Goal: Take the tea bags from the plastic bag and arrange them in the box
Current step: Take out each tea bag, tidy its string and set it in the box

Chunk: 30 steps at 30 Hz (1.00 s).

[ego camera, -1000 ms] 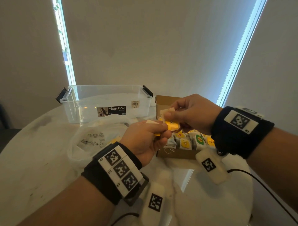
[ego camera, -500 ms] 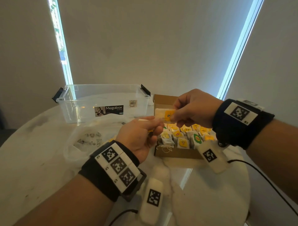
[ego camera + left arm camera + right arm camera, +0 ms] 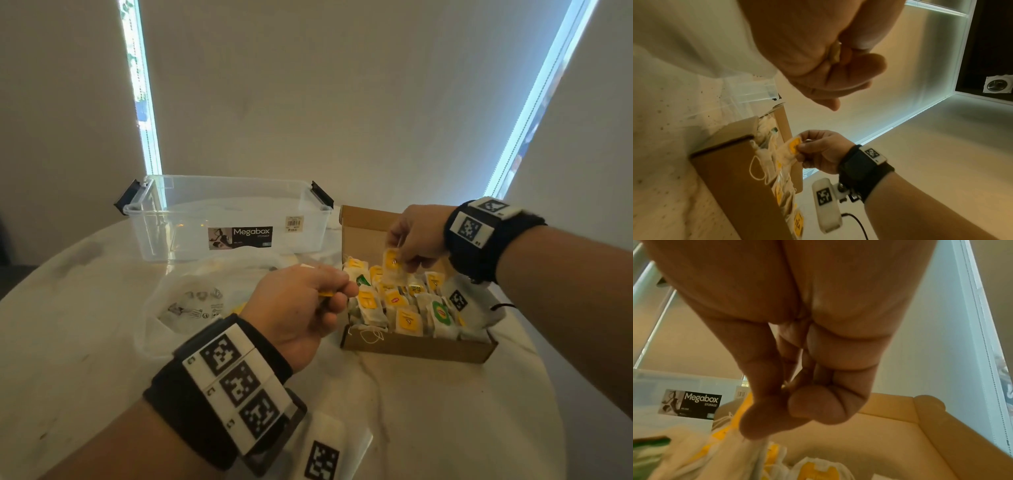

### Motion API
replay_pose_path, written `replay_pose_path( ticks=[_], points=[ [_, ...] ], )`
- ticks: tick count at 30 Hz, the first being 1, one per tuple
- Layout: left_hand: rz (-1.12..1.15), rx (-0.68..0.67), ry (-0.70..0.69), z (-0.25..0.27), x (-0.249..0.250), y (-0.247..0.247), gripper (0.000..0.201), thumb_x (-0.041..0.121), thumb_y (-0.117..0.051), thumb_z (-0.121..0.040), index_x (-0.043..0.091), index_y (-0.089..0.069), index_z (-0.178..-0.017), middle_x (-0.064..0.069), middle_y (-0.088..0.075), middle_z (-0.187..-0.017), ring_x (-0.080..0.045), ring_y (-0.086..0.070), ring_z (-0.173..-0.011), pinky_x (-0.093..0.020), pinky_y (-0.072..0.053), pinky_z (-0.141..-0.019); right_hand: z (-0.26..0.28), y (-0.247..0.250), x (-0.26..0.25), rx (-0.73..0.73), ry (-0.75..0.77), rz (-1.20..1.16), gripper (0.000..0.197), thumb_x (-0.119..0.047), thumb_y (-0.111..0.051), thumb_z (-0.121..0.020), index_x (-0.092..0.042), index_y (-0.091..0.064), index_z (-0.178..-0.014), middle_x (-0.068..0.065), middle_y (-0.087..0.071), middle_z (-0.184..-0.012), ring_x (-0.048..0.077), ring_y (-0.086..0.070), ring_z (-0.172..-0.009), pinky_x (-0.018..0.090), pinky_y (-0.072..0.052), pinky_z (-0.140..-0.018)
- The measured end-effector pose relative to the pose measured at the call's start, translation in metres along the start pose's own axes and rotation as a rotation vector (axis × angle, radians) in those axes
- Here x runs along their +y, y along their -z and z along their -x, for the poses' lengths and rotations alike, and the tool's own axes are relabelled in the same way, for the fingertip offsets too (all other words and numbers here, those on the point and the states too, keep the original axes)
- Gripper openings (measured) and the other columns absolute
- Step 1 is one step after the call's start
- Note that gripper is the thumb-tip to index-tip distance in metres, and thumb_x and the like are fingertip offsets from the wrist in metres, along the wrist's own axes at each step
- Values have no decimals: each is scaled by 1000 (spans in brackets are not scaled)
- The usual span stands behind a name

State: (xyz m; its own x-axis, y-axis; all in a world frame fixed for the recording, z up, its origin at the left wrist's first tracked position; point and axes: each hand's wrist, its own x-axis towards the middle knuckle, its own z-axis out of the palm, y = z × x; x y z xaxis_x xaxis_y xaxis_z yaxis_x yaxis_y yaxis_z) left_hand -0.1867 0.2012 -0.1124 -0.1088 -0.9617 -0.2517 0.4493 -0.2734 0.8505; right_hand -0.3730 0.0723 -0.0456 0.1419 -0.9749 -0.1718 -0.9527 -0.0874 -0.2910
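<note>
Round white marbled table (image 3: pixel 68 342) against pale blinds (image 3: pixel 308 85). Cardboard box (image 3: pixel 411 346) holding rows of tea bags (image 3: pixel 407 320). Right hand (image 3: pixel 416 236) pinching one tea bag (image 3: pixel 392 262) above them. Left hand (image 3: pixel 301 305) curled on a yellow tag (image 3: pixel 325 293). Crumpled plastic bag (image 3: pixel 191 305) and clear Megabox bin (image 3: pixel 226 216) just left.

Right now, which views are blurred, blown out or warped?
Head view: window strips blown out, straight edges bowed by the wide lens, cardboard box sharp. Left wrist view: left hand soft, warm cast. Right wrist view: right hand fills frame, tea bags blurred.
</note>
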Motion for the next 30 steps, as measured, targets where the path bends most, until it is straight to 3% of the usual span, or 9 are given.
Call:
replay_pose_path(
  ticks=[5,10,12,17,20,22,26,28,30],
  points=[
    [203,-69,102,-1,-3,-4,28,9,-51,-95,-3,-55,-121,-14,-66,-73,-10,-59,-45,-18,-48,-37,-21,-12,-4,-37,-25,52,14,-4,-64,-94,-12,-74,-100,2,-73,-79,10,-68,-61,27,-58,-64],
    [445,-172,156,1,-1,-4,39,2,-41,-82,-10,-52,-118,-28,-70,-80,-28,-68,-58,-28,-59,-47,-30,-19,-10,-45,-26,59,14,-6,-75,-87,-13,-74,-99,6,-78,-83,16,-75,-73,29,-63,-70],
    [449,-184,157,1,-1,-4,35,-3,-36,-86,-9,-52,-117,-31,-71,-85,-33,-72,-64,-32,-61,-53,-28,-19,-12,-45,-32,48,18,-8,-80,-83,-12,-73,-99,4,-77,-75,14,-75,-64,27,-62,-61],
    [416,-241,179,-3,-2,-4,33,-2,-34,-96,-12,-54,-120,-27,-72,-107,-29,-75,-83,-34,-62,-70,-11,-2,-19,129,-53,38,12,-12,-78,-85,-12,-70,-94,7,-75,-79,17,-74,-63,28,-58,-57],
    [433,-265,191,-5,-1,-6,35,1,-35,-96,-12,-53,-123,-26,-71,-109,-30,-74,-93,-34,-61,-74,15,10,-28,210,46,-95,8,-18,-76,-87,-13,-71,-91,5,-72,-71,12,-64,-53,26,-50,-52],
    [470,-270,193,-4,-2,-7,41,0,-37,-90,-13,-50,-127,-30,-69,-112,-34,-71,-101,-36,-61,-76,40,10,-35,110,141,-240,9,-20,-76,-87,-12,-72,-88,-1,-66,-60,9,-57,-46,27,-46,-51],
    [597,-290,167,-2,-5,-8,56,1,-41,-78,-13,-44,-132,-37,-63,-118,-42,-64,-114,-46,-59,-85,83,1,-40,-95,357,-224,15,-23,-81,-81,-20,-74,-94,-6,-73,-81,4,-63,-58,24,-50,-60],
    [634,-284,152,-1,-6,-10,55,2,-41,-79,-12,-44,-132,-37,-62,-119,-41,-63,-114,-44,-53,-99,91,-5,-37,-53,434,-139,25,-28,-86,-75,-28,-71,-94,-19,-72,-81,-1,-66,-64,26,-54,-70],
    [640,-267,135,-1,-7,-12,52,5,-41,-82,-11,-47,-131,-33,-66,-112,-38,-68,-99,-42,-52,-99,95,-8,-33,-35,443,-98,28,-34,-89,-69,-36,-70,-90,-18,-72,-80,1,-69,-71,33,-59,-78]
  ],
)
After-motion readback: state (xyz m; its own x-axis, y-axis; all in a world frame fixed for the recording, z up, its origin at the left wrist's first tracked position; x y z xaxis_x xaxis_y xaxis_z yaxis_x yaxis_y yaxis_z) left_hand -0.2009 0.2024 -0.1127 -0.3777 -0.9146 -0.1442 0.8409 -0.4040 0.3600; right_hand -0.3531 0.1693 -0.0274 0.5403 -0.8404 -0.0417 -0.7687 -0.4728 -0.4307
